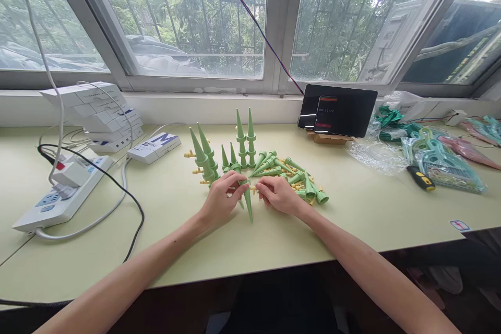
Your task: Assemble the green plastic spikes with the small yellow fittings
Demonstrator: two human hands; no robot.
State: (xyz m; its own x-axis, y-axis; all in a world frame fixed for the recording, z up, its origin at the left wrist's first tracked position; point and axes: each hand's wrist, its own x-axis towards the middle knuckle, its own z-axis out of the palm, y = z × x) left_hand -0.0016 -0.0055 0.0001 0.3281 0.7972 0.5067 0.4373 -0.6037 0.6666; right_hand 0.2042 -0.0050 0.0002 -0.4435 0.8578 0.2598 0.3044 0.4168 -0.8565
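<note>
My left hand (pixel 224 194) is closed on a green plant watering spike (pixel 249 203), its tip pointing down toward me. Between the pinched fingers of my right hand (pixel 278 194) sits a small yellow valve (pixel 253 188), close against the side of that spike; whether it is seated in it I cannot tell. Behind my left hand stand stacked spikes with yellow valves (pixel 201 156), points up. More upright stacked spikes (pixel 246 141) rise farther back. Beside my right hand lies a loose pile of green spikes and yellow valves (pixel 297 175).
White boxes (pixel 105 115) are stacked at the back left, with a single box (pixel 154 147) nearby. A power strip (pixel 62 195) with cables lies at left. A tablet and phone (pixel 337 110) lean at the back. Bagged items (pixel 442 159) and a yellow-black handle (pixel 421 178) lie right.
</note>
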